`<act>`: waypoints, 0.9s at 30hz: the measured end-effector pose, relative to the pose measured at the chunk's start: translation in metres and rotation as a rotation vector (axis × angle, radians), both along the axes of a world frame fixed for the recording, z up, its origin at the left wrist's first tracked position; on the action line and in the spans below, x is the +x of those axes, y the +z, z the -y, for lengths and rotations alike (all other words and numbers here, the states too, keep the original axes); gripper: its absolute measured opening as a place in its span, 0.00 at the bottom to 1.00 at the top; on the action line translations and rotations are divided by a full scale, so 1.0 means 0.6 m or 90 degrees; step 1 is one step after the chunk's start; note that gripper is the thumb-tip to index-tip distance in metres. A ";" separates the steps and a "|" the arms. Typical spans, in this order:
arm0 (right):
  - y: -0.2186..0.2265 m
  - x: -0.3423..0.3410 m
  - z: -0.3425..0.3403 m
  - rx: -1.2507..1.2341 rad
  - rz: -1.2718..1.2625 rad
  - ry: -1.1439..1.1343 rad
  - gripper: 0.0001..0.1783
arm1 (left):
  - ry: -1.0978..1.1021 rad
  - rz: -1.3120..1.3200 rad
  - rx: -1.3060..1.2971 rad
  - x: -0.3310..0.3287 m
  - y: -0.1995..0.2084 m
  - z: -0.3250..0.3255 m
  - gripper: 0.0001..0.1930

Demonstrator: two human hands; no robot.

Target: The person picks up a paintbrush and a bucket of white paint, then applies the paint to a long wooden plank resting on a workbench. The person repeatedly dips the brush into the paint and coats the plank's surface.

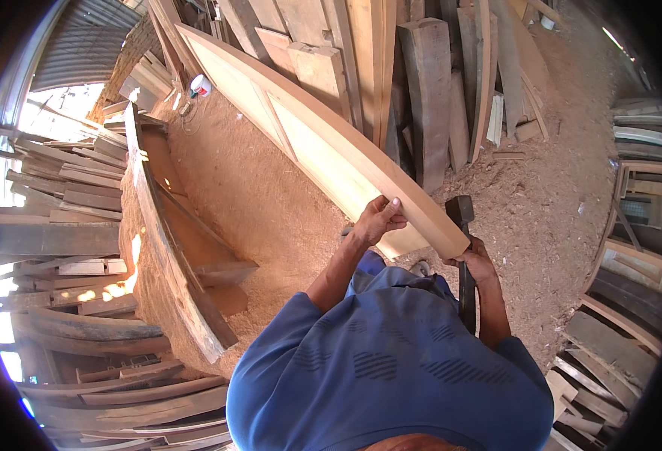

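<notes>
A long, pale wooden panel door (pixel 312 154) with a raised frame stretches from the far left toward my body. My left hand (pixel 380 219) is closed on its near part, thumb against the long edge and fingers curled. At the near end corner of the door is my right hand (pixel 479 263), closed round the handle of a dark, block-headed hammer (pixel 460 210), with fingertips touching the door's end. The hammer's head stands above the hand, beside the door edge, and its handle runs down toward my body. Part of the handle is covered by the hand.
Boards (pixel 425 90) lean upright beyond the door. A rough, heavy beam (pixel 165 248) lies to the left, beside stacked planks (pixel 68 240). A small white and red container (pixel 201 86) sits on the sawdust-strewn floor (pixel 240 180). Frames (pixel 635 263) and more timber lie along the right.
</notes>
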State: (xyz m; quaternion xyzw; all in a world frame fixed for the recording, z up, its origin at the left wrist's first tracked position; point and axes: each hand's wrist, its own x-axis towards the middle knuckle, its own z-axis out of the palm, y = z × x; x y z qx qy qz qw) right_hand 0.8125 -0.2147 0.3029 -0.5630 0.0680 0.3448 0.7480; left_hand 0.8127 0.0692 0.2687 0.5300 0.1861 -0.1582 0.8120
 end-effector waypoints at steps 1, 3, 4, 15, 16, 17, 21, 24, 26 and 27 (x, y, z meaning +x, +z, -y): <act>-0.011 -0.003 -0.002 0.000 -0.013 0.005 0.25 | 0.006 0.000 -0.004 -0.003 -0.005 -0.002 0.23; -0.032 -0.004 0.006 0.018 -0.006 0.010 0.25 | -0.008 -0.001 -0.028 -0.003 -0.017 0.000 0.23; -0.041 0.004 0.006 0.030 0.002 0.022 0.25 | -0.012 -0.005 -0.039 -0.003 -0.024 -0.003 0.23; -0.202 -0.014 0.067 -0.200 -0.064 0.016 0.15 | -0.022 -0.005 -0.111 -0.012 -0.043 -0.053 0.23; -0.248 -0.020 0.082 -0.307 -0.097 0.049 0.14 | -0.023 0.000 -0.102 -0.013 -0.044 -0.071 0.23; -0.296 -0.027 0.098 -0.406 -0.138 0.086 0.13 | -0.022 0.003 -0.094 -0.015 -0.046 -0.092 0.23; -0.480 -0.098 0.135 -0.544 -0.214 0.212 0.15 | -0.001 0.010 -0.045 -0.018 -0.059 -0.206 0.24; -0.464 -0.115 -0.001 -0.655 -0.207 0.367 0.16 | 0.065 0.015 0.011 -0.044 -0.067 -0.319 0.19; -0.455 -0.111 -0.096 -0.687 -0.169 0.448 0.17 | 0.101 0.004 0.082 -0.068 -0.081 -0.401 0.20; -0.453 -0.107 -0.145 -0.696 -0.148 0.482 0.18 | 0.101 0.008 0.140 -0.083 -0.085 -0.449 0.20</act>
